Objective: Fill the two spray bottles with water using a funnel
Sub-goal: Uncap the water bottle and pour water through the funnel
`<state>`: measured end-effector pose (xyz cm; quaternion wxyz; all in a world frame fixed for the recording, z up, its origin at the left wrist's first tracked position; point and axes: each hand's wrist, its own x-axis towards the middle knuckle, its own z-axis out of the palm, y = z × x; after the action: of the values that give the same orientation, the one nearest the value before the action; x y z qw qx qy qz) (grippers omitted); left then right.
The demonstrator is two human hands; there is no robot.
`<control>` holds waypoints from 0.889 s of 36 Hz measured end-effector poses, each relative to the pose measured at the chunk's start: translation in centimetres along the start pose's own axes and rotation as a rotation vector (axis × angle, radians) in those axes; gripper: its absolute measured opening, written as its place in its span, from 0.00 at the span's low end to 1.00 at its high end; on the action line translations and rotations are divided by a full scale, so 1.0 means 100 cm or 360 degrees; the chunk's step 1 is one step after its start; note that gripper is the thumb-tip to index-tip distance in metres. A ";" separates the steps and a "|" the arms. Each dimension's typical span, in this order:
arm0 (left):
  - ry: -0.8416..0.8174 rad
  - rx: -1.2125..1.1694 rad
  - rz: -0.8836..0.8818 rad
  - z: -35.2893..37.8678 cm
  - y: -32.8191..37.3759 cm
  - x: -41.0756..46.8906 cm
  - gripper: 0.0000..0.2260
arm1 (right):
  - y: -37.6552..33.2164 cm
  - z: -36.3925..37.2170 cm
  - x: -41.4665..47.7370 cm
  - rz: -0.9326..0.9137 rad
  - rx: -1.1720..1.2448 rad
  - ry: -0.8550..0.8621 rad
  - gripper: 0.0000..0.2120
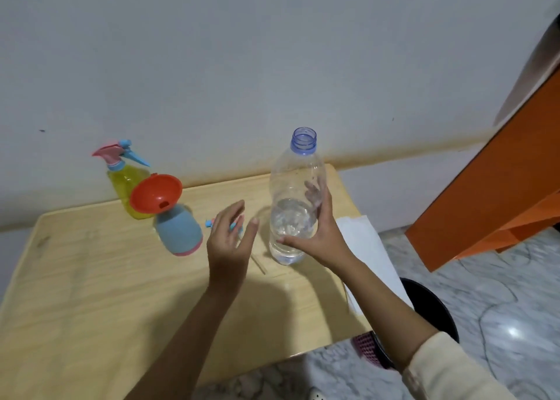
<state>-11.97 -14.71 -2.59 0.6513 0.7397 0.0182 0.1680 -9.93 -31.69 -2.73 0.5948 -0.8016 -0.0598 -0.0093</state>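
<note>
A clear plastic water bottle (295, 187) with no cap stands on the wooden table (91, 278), about a third full. My right hand (318, 236) grips its lower part. My left hand (228, 242) hovers open just left of it, over a spray head with a thin tube (257, 263) lying on the table. A blue spray bottle (180, 233) with a pink base stands uncapped, an orange funnel (156, 196) seated in its neck. Behind it, by the wall, stands a yellow spray bottle (127, 184) with its pink and blue spray head on.
White paper (369, 248) lies at the table's right edge. An orange cabinet (500, 187) stands on the right over the marble floor. A dark round bin (430, 311) and a pink basket (368, 348) sit beside the table's near right corner.
</note>
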 end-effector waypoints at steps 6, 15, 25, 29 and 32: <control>-0.0404 0.0108 0.0206 0.032 0.051 0.014 0.38 | 0.031 0.015 0.006 0.0106 0.0070 0.0061 0.59; -0.0248 0.0068 0.0162 0.026 0.049 0.017 0.37 | 0.026 0.022 0.016 -0.0122 -0.0157 0.0143 0.46; 0.0099 -0.0325 -0.0037 -0.009 0.032 0.017 0.33 | -0.007 0.026 0.028 -0.0373 -0.0532 -0.0160 0.47; 0.0182 -0.0480 -0.0176 -0.011 0.029 0.015 0.33 | -0.020 0.019 0.030 -0.0337 -0.0839 -0.0268 0.47; 0.0214 -0.0596 -0.0253 -0.011 0.025 0.013 0.32 | -0.032 0.016 0.029 -0.0339 -0.1085 -0.0340 0.47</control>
<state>-11.53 -13.73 0.26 0.7860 0.5891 0.0885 0.1655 -7.49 -29.03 0.06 0.2799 -0.9393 -0.1982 -0.0068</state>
